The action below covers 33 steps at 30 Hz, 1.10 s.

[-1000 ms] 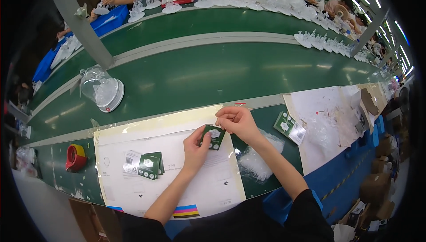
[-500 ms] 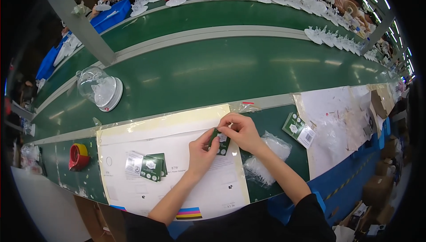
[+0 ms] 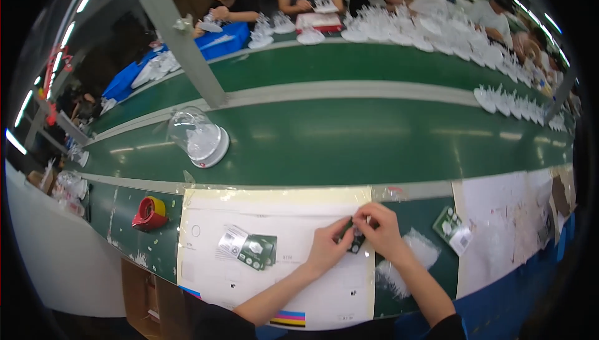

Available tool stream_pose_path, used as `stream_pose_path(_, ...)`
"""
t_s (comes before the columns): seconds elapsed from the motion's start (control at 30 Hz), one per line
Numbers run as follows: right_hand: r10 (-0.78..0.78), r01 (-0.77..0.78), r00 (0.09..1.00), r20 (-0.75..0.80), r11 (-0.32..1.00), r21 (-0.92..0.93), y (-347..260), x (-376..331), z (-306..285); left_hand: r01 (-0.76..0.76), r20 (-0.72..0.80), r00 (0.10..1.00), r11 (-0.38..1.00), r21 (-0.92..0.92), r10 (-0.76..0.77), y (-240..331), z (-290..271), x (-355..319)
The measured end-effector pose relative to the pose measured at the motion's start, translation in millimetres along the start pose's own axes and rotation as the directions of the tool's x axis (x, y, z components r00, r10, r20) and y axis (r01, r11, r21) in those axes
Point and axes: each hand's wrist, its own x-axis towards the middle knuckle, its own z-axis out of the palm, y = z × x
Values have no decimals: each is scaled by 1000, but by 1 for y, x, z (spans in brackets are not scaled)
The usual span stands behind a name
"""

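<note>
Left hand (image 3: 324, 247) and right hand (image 3: 382, 232) both pinch one small dark packet (image 3: 354, 239) between fingertips — held just above the white sheet (image 3: 249, 277). A second packet (image 3: 249, 249) lies left on the sheet; the belt (image 3: 374, 140) runs beyond.

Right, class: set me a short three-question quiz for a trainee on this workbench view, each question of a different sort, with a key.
1. True or false: both the left hand and the right hand grip the small dark green flat packet.
2. Multiple choice: the red and yellow tape dispenser lies where? A) left of the large white paper sheet; B) on the sheet; C) beside the right hand.
3. Fill in: the clear plastic dome on a white base stands on the green ______.

Key: 1 true; 2 A; 3 conveyor belt.
</note>
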Motion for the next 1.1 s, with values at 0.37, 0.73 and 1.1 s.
stream_pose_path(0.37,-18,17,1000,-5,997,-76,-5,1,0,27,85,996,998,-55,-22,-7,-3,-1)
stream_pose_path(0.73,-84,81,996,-20,989,-124,1,-6,1,54,72,997,984,-170,-43,-18,1,0)
stream_pose_path(1.1,-139,138,990,8,971,-196,2,-5,3,50,97,994,999,-18,-48,-19,-2,2)
